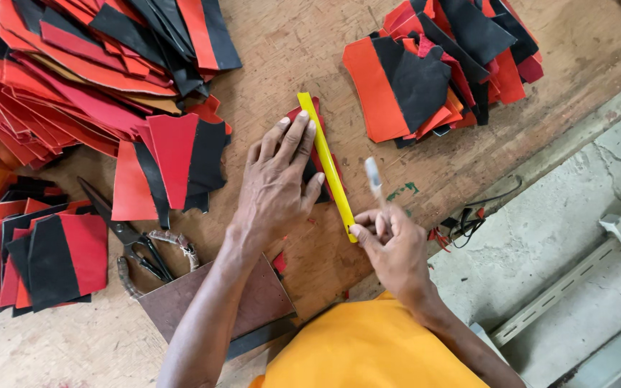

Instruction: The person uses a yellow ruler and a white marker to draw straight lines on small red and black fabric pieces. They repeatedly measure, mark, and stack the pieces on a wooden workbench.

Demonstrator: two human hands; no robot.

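The left hand is lying flat, fingers spread, pressing down on a red and black leather piece near the middle of the wooden tabletop. A yellow ruler is lying along the right side of that piece, just beside the fingertips, running from the middle of the top toward the near edge. The right hand is closing narrowly around a slim pale marking tool (blurred, so its kind cannot be told), with the thumb touching the near end of the ruler.

No boxes or trays are showing; the leather is sitting loose in heaps. A large pile of red and black pieces is filling the far left corner, a smaller pile is lying toward the far right edge, and another stack is resting at the left edge. Dark scissors with wrapped handles are lying between that stack and the left forearm, near a brown board at the near edge.
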